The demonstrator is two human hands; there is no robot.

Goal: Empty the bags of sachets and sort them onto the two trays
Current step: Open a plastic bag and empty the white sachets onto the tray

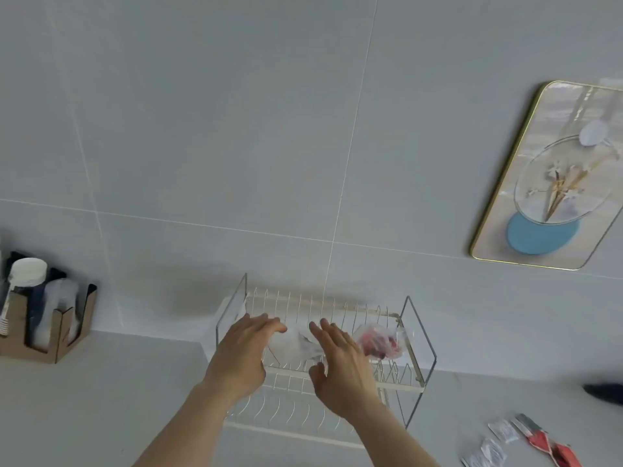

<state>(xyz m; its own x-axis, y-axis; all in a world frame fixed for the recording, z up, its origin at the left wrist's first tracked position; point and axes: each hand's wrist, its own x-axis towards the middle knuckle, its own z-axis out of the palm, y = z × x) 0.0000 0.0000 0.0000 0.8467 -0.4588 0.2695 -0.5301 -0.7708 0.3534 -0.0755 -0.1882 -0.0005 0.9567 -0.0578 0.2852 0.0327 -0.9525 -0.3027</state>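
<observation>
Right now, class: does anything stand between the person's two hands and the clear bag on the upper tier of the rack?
Nothing visible does. The left hand and right hand are both spread just above the clear bag lying on the wire rack. The bag with red sachets lies to the right of it, off to the side.

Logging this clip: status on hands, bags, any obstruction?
Left hand and right hand open, reaching into wire rack. Clear bag between them, red-filled bag at right, neither gripped. Loose sachets on counter. Nothing blocking.

Two clear bags on wire rack's upper tier; loose white and red sachets on counter.
</observation>
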